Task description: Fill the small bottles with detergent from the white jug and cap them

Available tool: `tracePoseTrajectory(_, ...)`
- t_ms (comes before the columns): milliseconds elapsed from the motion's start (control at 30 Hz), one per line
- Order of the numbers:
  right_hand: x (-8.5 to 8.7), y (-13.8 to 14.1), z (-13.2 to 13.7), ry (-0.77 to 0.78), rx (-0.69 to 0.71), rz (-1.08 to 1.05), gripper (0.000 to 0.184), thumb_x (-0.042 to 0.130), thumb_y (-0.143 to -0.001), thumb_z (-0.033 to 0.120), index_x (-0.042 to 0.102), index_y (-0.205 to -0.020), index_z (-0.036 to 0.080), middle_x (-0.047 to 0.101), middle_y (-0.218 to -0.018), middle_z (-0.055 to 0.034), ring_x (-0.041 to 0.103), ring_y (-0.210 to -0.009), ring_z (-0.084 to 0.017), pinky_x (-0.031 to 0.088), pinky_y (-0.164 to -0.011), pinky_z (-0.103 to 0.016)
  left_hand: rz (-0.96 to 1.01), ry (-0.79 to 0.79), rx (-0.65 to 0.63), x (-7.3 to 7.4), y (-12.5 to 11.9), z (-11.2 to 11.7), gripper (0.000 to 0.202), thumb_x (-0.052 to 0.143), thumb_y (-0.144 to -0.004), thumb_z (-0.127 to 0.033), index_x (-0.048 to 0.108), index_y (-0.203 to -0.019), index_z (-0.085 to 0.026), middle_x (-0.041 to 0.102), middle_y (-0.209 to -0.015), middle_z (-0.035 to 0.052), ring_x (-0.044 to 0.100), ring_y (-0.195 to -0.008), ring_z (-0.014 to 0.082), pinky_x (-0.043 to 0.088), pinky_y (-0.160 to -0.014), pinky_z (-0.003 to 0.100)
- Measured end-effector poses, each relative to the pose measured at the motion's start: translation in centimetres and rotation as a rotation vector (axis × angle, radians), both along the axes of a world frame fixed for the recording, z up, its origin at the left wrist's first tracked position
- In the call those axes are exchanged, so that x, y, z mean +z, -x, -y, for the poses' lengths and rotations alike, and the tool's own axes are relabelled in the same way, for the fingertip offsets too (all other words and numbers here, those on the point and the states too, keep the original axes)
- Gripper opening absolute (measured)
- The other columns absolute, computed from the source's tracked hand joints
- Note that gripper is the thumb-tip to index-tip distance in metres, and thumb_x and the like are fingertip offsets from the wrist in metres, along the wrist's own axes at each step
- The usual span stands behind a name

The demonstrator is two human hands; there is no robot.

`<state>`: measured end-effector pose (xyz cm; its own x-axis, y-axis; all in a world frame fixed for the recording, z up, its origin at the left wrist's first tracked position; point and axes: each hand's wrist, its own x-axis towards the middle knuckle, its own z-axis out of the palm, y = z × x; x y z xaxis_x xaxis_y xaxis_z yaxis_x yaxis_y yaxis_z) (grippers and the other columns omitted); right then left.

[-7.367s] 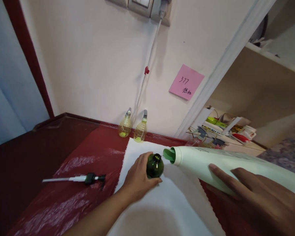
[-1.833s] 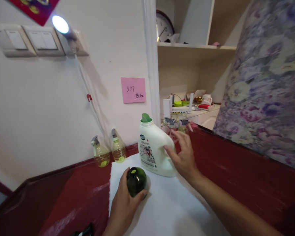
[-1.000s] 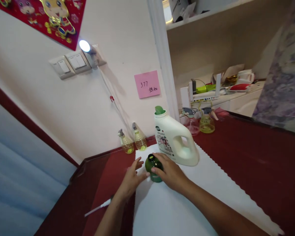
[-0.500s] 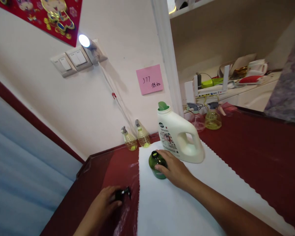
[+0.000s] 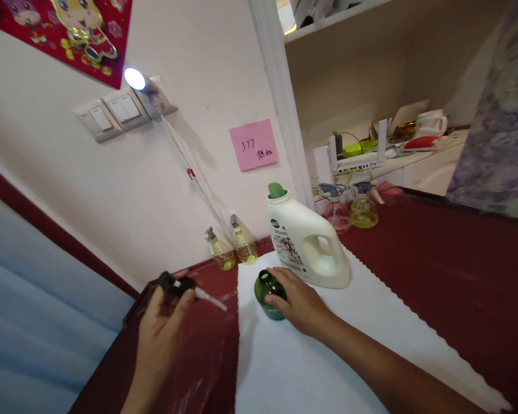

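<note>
Left hand (image 5: 164, 322) pinches a black pump head (image 5: 175, 284) (its tube blurred) above the counter's (image 5: 414, 259) left edge; right hand (image 5: 300, 299) grips the green bottle (image 5: 267, 294) on the white cloth (image 5: 328, 356), fingertips partly hidden behind it

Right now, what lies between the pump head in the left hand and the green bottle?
Head view: only bare red tabletop and white mat edge separate pump head, in left hand, from green bottle.

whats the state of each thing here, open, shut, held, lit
small dark green glass bottle: upright, uncapped, held by right hand
black pump head with white tube: off the bottle, lifted in left hand
white detergent jug: upright, uncapped
plug-in wall light: lit
</note>
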<state>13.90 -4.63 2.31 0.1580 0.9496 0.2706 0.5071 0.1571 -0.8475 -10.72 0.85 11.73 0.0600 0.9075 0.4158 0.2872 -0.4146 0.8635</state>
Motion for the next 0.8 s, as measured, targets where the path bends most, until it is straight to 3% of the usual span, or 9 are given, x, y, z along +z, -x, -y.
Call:
tracePoseTrajectory(133, 0.3, 0.0, 0.1, 0.030, 0.002, 0.004, 0.059, 0.064, -0.091, 0.028, 0.053, -0.149, 0.022, 0.054, -0.155, -0.0126, 0.051, -0.143, -0.031, 0.040, -0.120, -0.049, 0.314, -0.075, -0.106, 1.8, -5.0, 0.3, 0.047, 0.084, -0.081, -0.045, 0.067, -0.123, -0.031, 0.070, -0.127, 0.0025, 0.068, -0.108, 0.0187, 0.056, -0.092, 0.029)
tracePoseTrajectory(300, 0.6, 0.1, 0.2, 0.041, 0.000, 0.003, 0.062, 0.066, -0.090, 0.026, 0.052, -0.150, 0.021, 0.054, -0.155, -0.0125, 0.051, -0.143, -0.031, 0.039, -0.119, -0.048, 0.338, -0.110, -0.218, 1.4, -8.9, -0.9, 0.043, 0.087, -0.079, -0.045, 0.072, -0.115, -0.029, 0.073, -0.115, 0.0016, 0.067, -0.101, 0.0147, 0.056, -0.087, 0.023)
tracePoseTrajectory(467, 0.7, 0.1, 0.0, 0.044, -0.009, -0.002, 0.063, 0.069, -0.089, 0.027, 0.053, -0.150, 0.020, 0.055, -0.154, -0.0121, 0.053, -0.140, -0.032, 0.041, -0.118, -0.049, 0.328, -0.053, -0.245, -0.5, -10.2, -2.0, 0.043, 0.086, -0.079, -0.045, 0.071, -0.116, -0.028, 0.073, -0.115, 0.0021, 0.066, -0.105, 0.0166, 0.055, -0.088, 0.027)
tracePoseTrajectory(700, 0.5, 0.1, -0.1, 0.015, -0.007, 0.009, 0.062, 0.069, -0.089, 0.027, 0.054, -0.149, 0.019, 0.057, -0.152, -0.0119, 0.054, -0.138, -0.032, 0.044, -0.115, -0.048, 0.251, 0.099, -0.343, -5.5, -10.7, -2.4, 0.043, 0.083, -0.082, -0.041, 0.069, -0.119, -0.026, 0.074, -0.112, 0.0016, 0.068, -0.105, 0.0173, 0.052, -0.093, 0.028)
tracePoseTrajectory(800, 0.3, 0.1, -0.1, 0.007, -0.007, 0.014, 0.062, 0.070, -0.089, 0.027, 0.054, -0.149, 0.020, 0.057, -0.152, -0.0118, 0.054, -0.138, -0.032, 0.044, -0.115, -0.048, 0.245, 0.118, -0.358, -6.4, -10.5, -2.6, 0.043, 0.082, -0.084, -0.039, 0.067, -0.121, -0.026, 0.075, -0.114, 0.0025, 0.068, -0.110, 0.0186, 0.051, -0.097, 0.030)
